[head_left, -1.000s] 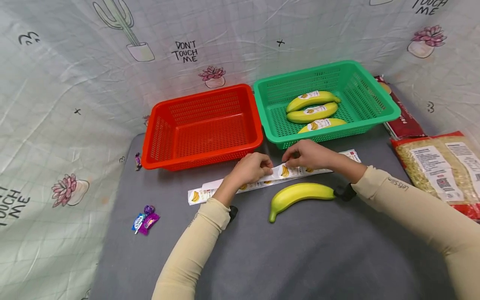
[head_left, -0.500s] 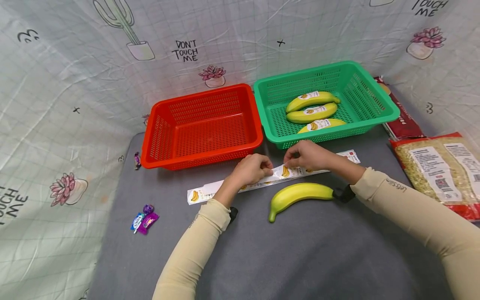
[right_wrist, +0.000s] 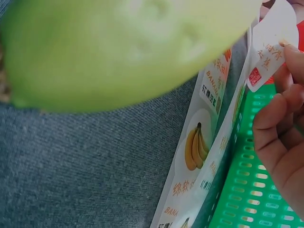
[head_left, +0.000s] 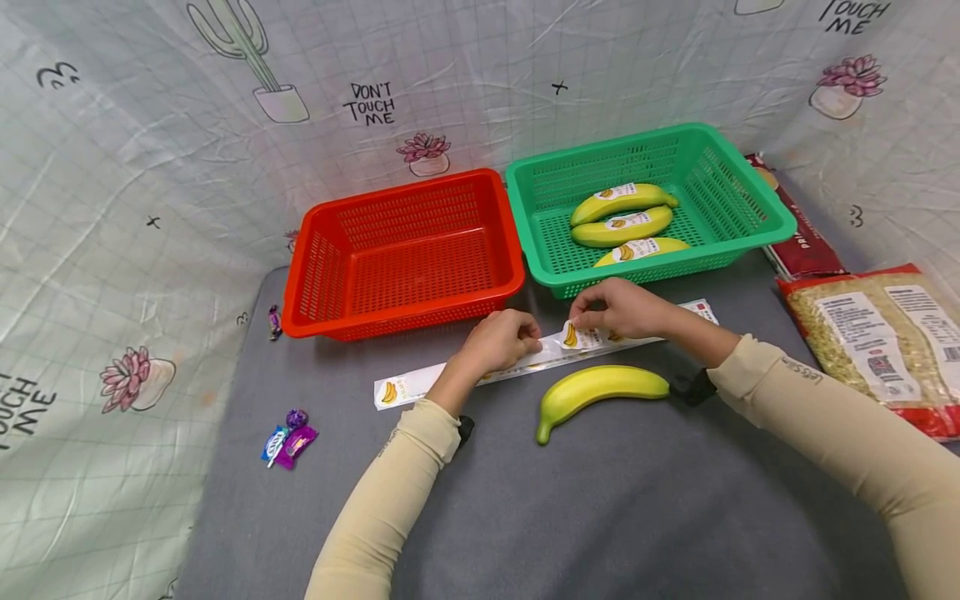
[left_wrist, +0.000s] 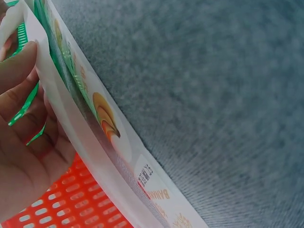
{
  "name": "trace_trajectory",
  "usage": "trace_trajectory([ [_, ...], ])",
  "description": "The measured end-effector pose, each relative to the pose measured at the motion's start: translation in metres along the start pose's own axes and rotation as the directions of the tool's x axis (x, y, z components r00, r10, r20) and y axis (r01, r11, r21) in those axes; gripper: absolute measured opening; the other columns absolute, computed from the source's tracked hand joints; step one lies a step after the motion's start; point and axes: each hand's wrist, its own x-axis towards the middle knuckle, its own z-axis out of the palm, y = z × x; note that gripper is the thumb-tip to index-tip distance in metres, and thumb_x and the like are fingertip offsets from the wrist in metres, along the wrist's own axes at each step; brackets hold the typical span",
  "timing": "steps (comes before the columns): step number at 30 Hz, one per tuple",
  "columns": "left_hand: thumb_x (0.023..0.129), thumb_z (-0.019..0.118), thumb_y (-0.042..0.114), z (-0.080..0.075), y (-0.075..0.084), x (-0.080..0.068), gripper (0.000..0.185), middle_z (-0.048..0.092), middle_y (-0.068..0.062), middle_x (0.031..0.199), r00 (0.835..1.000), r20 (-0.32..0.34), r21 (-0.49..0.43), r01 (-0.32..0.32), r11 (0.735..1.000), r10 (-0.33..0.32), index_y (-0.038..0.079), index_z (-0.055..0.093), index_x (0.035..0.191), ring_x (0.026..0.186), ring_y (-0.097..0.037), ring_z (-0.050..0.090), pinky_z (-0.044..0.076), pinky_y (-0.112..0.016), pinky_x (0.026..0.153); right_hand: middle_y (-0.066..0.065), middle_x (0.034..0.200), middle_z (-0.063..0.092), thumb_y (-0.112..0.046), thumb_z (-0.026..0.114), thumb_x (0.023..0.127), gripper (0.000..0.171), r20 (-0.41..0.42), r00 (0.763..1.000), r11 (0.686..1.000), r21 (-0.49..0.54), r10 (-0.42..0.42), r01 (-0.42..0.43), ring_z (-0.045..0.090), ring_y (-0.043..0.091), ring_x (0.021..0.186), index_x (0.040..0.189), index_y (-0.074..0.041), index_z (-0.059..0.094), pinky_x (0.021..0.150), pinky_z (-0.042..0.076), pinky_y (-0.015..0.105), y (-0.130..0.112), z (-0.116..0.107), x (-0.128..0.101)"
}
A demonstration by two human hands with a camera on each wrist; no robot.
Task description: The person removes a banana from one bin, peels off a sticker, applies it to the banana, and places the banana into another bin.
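both hands pinch the sticker strip (head_left: 540, 354); banana (head_left: 600, 389) near, baskets behind.

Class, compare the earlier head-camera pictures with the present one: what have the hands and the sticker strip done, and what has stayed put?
The right hand has peeled a banana sticker further off the sticker strip, lifting its end clear, while the left hand still pins the strip down. The loose banana, the three labelled bananas in the green basket, the red basket and the candies have not moved.
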Motion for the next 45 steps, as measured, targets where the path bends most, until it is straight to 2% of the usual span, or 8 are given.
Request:
trace_trajectory([
  [7, 0.092, 0.075, 0.021, 0.002, -0.004, 0.001, 0.005, 0.07, 0.002, 0.086, 0.998, -0.022, 0.029, 0.059, 0.998, -0.058, 0.016, 0.074, 0.094, 0.081, -0.013, 0.061, 0.045, -0.029, 0.071, 0.004, 0.088, 0.068, -0.019, 0.066, 0.1, 0.012, -0.052, 0.999, 1.0, 0.018, -0.016, 0.016, 0.055, 0.011, 0.075, 0.101, -0.01, 0.074, 0.069, 0.046, 0.026, -0.002, -0.002, -0.004],
  [12, 0.093, 0.075, 0.023, 0.004, -0.007, 0.001, 0.009, 0.067, 0.001, 0.087, 0.995, -0.009, 0.051, 0.095, 0.994, -0.095, 0.016, 0.073, 0.098, 0.081, -0.014, 0.059, 0.045, -0.029, 0.071, 0.006, 0.084, 0.067, -0.019, 0.067, 0.099, 0.013, -0.064, 0.998, 0.998, 0.058, -0.015, 0.018, 0.056, 0.016, 0.073, 0.101, -0.008, 0.074, 0.067, 0.045, 0.026, -0.002, -0.003, -0.008],
  [23, 0.093, 0.075, 0.025, 0.005, -0.007, 0.001, 0.012, 0.065, -0.001, 0.089, 0.995, 0.0, 0.052, 0.096, 0.994, -0.096, 0.016, 0.072, 0.1, 0.083, -0.015, 0.058, 0.044, -0.031, 0.072, 0.007, 0.081, 0.065, -0.017, 0.067, 0.099, 0.012, -0.05, 0.999, 0.996, 0.094, 0.002, 0.003, 0.057, 0.022, 0.071, 0.101, -0.007, 0.073, 0.064, 0.045, 0.025, 0.001, -0.003, -0.013],
  [29, 0.1, 0.066, 0.025, 0.001, 0.001, -0.009, 0.016, 0.069, -0.001, 0.098, 0.998, -0.052, 0.064, 0.032, 0.997, -0.029, 0.015, 0.074, 0.109, 0.089, -0.015, 0.061, 0.051, -0.034, 0.081, 0.005, 0.082, 0.065, -0.017, 0.067, 0.099, 0.011, -0.06, 0.998, 0.997, 0.068, -0.015, 0.02, 0.053, 0.01, 0.07, 0.101, -0.008, 0.073, 0.066, 0.043, 0.024, -0.003, -0.004, -0.021],
  [32, 0.103, 0.061, 0.029, -0.004, 0.013, -0.015, 0.022, 0.071, 0.0, 0.1, 0.995, -0.094, -0.007, -0.04, 0.999, 0.039, 0.015, 0.075, 0.112, 0.089, -0.014, 0.063, 0.053, -0.033, 0.081, 0.004, 0.083, 0.066, -0.017, 0.068, 0.099, 0.011, -0.08, 0.996, 0.998, 0.055, -0.029, 0.034, 0.052, 0.009, 0.068, 0.102, -0.009, 0.074, 0.064, 0.043, 0.024, -0.006, -0.004, -0.026],
  [36, 0.101, 0.063, 0.036, -0.005, 0.029, -0.016, 0.028, 0.073, 0.001, 0.098, 0.988, -0.114, -0.118, -0.119, 0.986, 0.106, 0.013, 0.073, 0.111, 0.081, -0.011, 0.065, 0.053, -0.026, 0.073, 0.004, 0.083, 0.066, -0.016, 0.067, 0.099, 0.009, -0.091, 0.994, 0.997, 0.047, -0.052, 0.057, 0.056, 0.015, 0.068, 0.101, -0.009, 0.073, 0.062, 0.046, 0.025, -0.01, -0.002, -0.028],
  [40, 0.099, 0.066, 0.03, -0.002, 0.036, -0.012, 0.019, 0.071, 0.003, 0.087, 0.984, -0.131, -0.107, -0.134, 0.985, 0.12, 0.013, 0.073, 0.099, 0.07, -0.007, 0.06, 0.046, -0.02, 0.063, 0.005, 0.087, 0.067, -0.014, 0.067, 0.099, 0.009, -0.09, 0.994, 0.997, 0.032, -0.066, 0.069, 0.059, 0.019, 0.07, 0.101, -0.009, 0.074, 0.063, 0.048, 0.025, -0.013, 0.002, -0.026],
  [45, 0.099, 0.067, 0.022, 0.001, 0.037, -0.011, 0.013, 0.067, 0.002, 0.079, 0.98, -0.158, -0.069, -0.132, 0.989, 0.12, 0.013, 0.071, 0.091, 0.065, -0.009, 0.055, 0.041, -0.019, 0.06, 0.004, 0.093, 0.07, -0.012, 0.068, 0.098, 0.008, -0.111, 0.991, 0.997, -0.01, -0.082, 0.081, 0.056, 0.012, 0.067, 0.1, -0.009, 0.075, 0.064, 0.047, 0.025, -0.016, 0.005, -0.025],
])
